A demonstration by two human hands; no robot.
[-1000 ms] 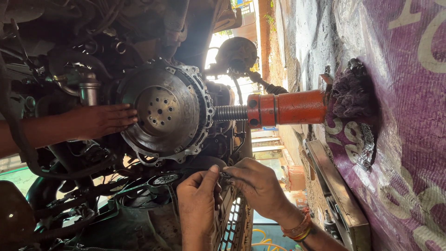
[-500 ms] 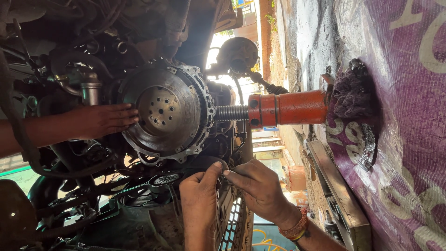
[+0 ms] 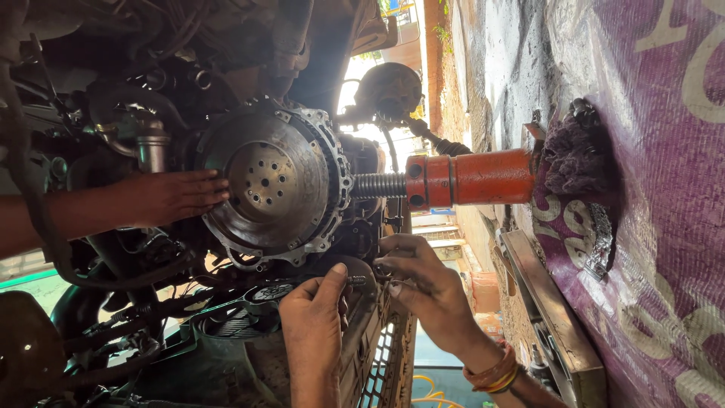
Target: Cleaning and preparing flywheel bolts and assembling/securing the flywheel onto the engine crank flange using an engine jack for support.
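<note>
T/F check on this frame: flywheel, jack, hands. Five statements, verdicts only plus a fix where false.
1. A third hand from another person rests on the flywheel rim. True.
2. The orange screw jack lies detached on the ground. False: it spans between the engine and a purple rag pad.
3. The left hand pinches a small bolt. True.
4. The right hand wears a glove. False: bare, with bangles on the wrist.
5. The flywheel is bright blue. False: dull grey metal.
</note>
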